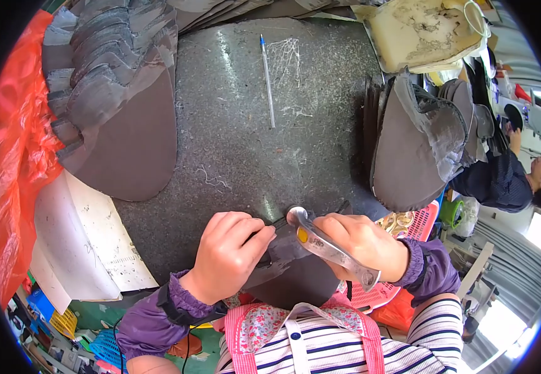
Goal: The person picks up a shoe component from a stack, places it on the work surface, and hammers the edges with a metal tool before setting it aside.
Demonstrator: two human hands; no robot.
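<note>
Left hand (pixel 230 252): curled, fingertips together at the far edge of a grey-brown flat piece (pixel 298 283); cannot tell whether pinching or only pressing
Right hand (pixel 367 242): closed around a metal hammer (pixel 333 247), round face turned toward the left fingertips
Flat piece: on the near side of the dark worktop (pixel 239 156), between the hands and partly behind the hammer
Pen (pixel 267 81): blue-ended, lying well apart from both hands
Stacked pieces: fanned at left (pixel 130 137), piled at right (pixel 411 149)
Pale block (pixel 429 34): at the far right corner
</note>
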